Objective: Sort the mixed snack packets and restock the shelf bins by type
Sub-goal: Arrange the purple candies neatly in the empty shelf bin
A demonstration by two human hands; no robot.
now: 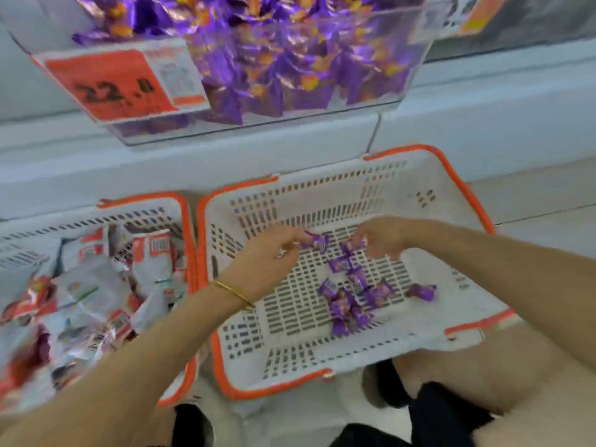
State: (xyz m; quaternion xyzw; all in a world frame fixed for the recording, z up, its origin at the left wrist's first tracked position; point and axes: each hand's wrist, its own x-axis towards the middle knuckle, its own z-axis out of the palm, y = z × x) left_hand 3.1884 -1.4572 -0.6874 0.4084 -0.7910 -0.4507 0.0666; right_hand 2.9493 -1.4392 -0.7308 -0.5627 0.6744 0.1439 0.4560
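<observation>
A white basket with an orange rim (464, 188) sits on the floor in front of me. Several small purple snack packets (350, 296) lie scattered on its slotted bottom. My left hand (267, 262), with a gold bangle on the wrist, pinches one purple packet (315, 241) just above the basket floor. My right hand (383, 237) reaches down over the far packets with curled fingers that touch a purple packet (353, 245); whether it grips that packet is blurred. Above hangs a clear shelf bin (416, 59) full of the same purple packets.
A second orange-rimmed basket (185, 214) at the left holds a heap of red and white snack packets (96, 285). An orange price tag (106, 82) reading 22 hangs on the bin front. The white shelf base runs behind both baskets. My knees are at the bottom.
</observation>
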